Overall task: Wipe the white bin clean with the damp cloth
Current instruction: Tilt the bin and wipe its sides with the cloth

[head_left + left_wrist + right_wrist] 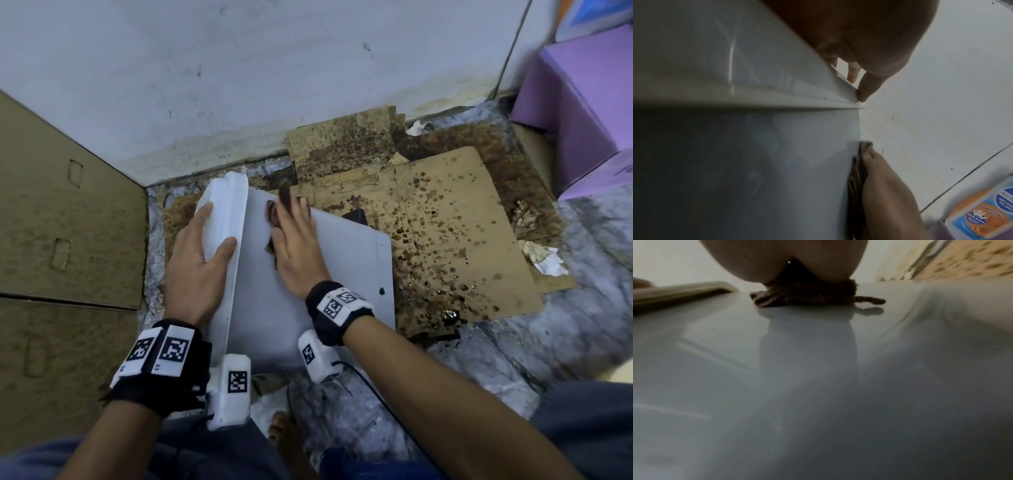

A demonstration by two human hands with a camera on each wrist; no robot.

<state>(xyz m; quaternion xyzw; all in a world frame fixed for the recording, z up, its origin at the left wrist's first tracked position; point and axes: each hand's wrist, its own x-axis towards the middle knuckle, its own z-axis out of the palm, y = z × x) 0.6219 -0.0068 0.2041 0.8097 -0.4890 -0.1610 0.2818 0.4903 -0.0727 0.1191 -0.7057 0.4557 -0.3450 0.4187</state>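
Observation:
The white bin [308, 274] lies on its side on the floor, its smooth wall facing up. My left hand [217, 226] grips the thick rim at the bin's left end, thumb on the near side and fingers over the far side. In the left wrist view the thumb tip of this left hand [863, 91] presses the rim edge of the bin [735, 146]. My right hand [291, 226] lies flat on a brown damp cloth [272, 214] near the rim and presses it onto the wall. The right wrist view shows the cloth [807, 295] bunched under the palm [777, 259].
Stained, spattered cardboard [445, 222] lies right of the bin, with a dark puddle [450, 317] at its near edge. A wall [239, 68] stands close behind. A cardboard box [68, 222] is at left, a purple box [582, 102] at right. My bare foot [282, 428] is just below the bin.

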